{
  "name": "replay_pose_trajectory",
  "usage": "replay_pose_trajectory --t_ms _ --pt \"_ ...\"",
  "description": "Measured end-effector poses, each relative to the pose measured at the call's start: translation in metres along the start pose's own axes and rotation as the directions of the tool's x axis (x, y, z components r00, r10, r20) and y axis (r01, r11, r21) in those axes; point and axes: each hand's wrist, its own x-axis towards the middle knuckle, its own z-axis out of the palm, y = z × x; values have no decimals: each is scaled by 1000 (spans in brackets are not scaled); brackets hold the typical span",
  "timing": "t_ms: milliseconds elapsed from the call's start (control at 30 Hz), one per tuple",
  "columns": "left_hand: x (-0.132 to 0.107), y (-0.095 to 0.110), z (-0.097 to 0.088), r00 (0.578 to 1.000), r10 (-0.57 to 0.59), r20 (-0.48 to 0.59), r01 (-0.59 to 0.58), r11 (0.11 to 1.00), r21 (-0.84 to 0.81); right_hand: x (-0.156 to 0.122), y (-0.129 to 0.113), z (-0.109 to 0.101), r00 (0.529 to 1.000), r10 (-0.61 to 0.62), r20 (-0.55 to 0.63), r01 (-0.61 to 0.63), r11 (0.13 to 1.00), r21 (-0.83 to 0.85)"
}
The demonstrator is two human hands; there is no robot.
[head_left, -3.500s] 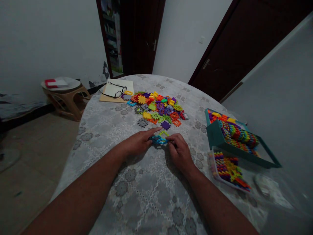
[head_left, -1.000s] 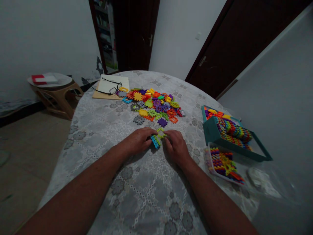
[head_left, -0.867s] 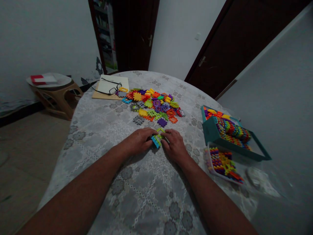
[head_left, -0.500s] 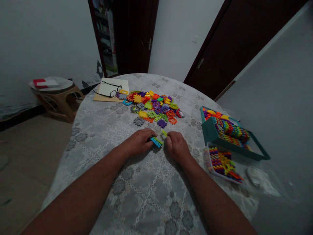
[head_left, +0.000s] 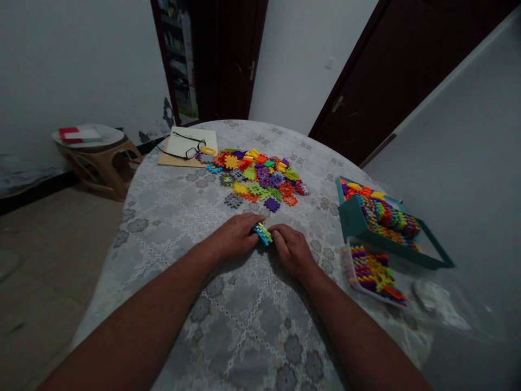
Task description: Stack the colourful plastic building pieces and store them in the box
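Note:
My left hand [head_left: 238,234] is closed round a small stack of blue and lime-green interlocking building pieces [head_left: 262,233], held low over the tablecloth. The pieces have toothed edges and lie face against face. At the stack's right end my right hand [head_left: 292,248] is closed, thumb and forefinger pinching the lime-green side. My fingers partly hide the stack. Just beyond both hands lies a heap of many-coloured interlocking pieces [head_left: 264,176], with a purple square piece [head_left: 272,205] at its near edge.
A teal box [head_left: 349,217] of coloured pieces stands at the right, with a clear plastic tub [head_left: 353,282] of more pieces in front of it. Glasses [head_left: 190,153] rest on a pad [head_left: 173,160] at the back left. Beyond the round table stands a stool [head_left: 97,163].
My right hand has brought its lime-green piece left and down against the stack in my left hand. The stack now shows more lime green on top. The view has shifted slightly.

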Motion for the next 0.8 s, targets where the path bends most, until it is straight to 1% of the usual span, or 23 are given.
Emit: replay_pose_trajectory --t_ms 133,200,300,367,467,567,667,733,800 --pt "1 1 0 1000 -23 10 23 1000 -5 8 19 2 986 50 -157 -61 996 -71" --pt "2 1 1 1000 -21 8 21 1000 -9 15 29 3 981 50 -186 -73 990 -121" --pt "2 -2 3 1000 -17 -2 17 1000 -13 30 39 2 991 46 -129 -70 980 -187" --pt "3 -3 3 1000 -9 -9 9 1000 -10 43 41 1 994 58 -88 -78 965 -251" --pt "3 -3 3 1000 -5 -7 5 1000 -6 62 38 2 988 146 -41 -151 920 -363" --pt "3 0 1 1000 -20 -5 20 1000 -6 77 32 7 963 269 -6 -238 839 -489" --pt "3 0 1 1000 -27 -10 27 1000 -7 80 29 10 946 323 -13 -274 782 -560" --pt "3 -1 1 1000 -22 -10 22 1000 -7 76 30 8 953 303 -15 -261 794 -549" --pt "3 -1 2 1000 -16 -8 16 1000 -10 66 31 3 966 257 -15 -233 844 -483"
